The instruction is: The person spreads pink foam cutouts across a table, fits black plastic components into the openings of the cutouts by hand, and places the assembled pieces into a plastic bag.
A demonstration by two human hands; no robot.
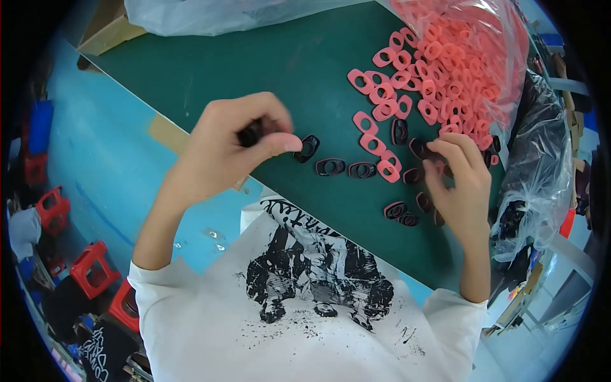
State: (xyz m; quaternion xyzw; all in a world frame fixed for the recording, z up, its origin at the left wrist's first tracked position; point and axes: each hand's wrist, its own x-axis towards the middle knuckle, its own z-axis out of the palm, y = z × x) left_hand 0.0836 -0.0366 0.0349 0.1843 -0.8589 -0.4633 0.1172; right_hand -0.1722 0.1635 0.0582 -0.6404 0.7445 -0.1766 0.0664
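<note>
Over the table's near left edge, my left hand [232, 130] curls round black ring-shaped pieces [250, 134]; the fingers hide how many. Beside its thumb tip, a black oval piece [308, 148] lies on the green table top. Two black oval pieces with pink rims, one [330, 167] and another [362, 170], lie to the right of it. My right hand [459, 175] has its thumb and index finger bent at a dark oval piece [417, 148], seemingly pinching it. More black pieces [396, 210] lie around and below that hand. Loose pink oval rings [372, 144] are just left of it.
A big heap of pink rings [455, 76] spills from a clear plastic bag [509, 38] at the far right. Dark plastic bags [531, 146] hang by the right edge. Plastic sheeting [210, 16] and a cardboard box [111, 28] are at the back. Red stools [92, 270] stand on the left.
</note>
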